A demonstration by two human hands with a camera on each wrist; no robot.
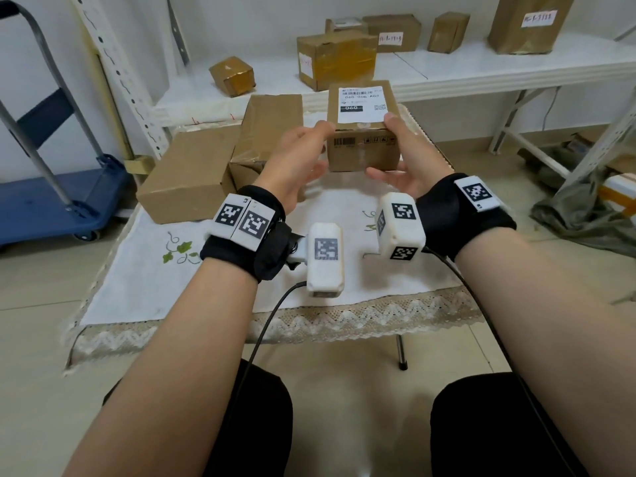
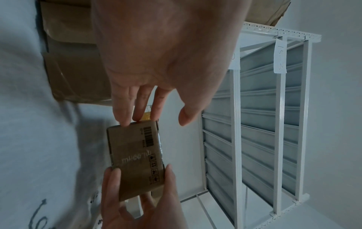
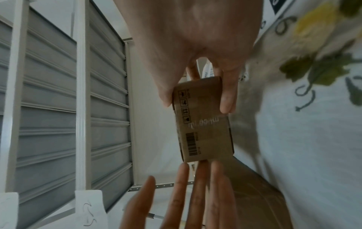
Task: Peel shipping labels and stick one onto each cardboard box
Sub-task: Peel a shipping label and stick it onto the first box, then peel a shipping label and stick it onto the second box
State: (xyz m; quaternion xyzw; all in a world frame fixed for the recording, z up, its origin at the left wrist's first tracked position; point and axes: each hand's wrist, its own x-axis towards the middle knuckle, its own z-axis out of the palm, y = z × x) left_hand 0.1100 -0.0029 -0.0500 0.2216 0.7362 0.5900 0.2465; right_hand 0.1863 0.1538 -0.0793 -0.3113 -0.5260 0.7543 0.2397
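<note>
A small cardboard box (image 1: 361, 156) is held up above the table, with a white shipping label (image 1: 361, 103) stuck flat on its top face. My right hand (image 1: 402, 160) grips its right end, thumb on top by the label's corner and fingers underneath. My left hand (image 1: 303, 153) has straight fingers whose tips touch the box's left end. In the left wrist view the left fingertips (image 2: 125, 122) meet the box (image 2: 135, 155) while the thumb stands apart. The right wrist view shows the right hand (image 3: 195, 38) wrapped round the box (image 3: 203, 131).
Two plain cardboard boxes (image 1: 186, 187) (image 1: 272, 125) lie at the left of the table (image 1: 206, 270), which has a white embroidered cloth. Behind it a white shelf (image 1: 481, 67) carries several boxes, some labelled. A blue cart (image 1: 62, 208) stands at the left, clutter on the floor at the right.
</note>
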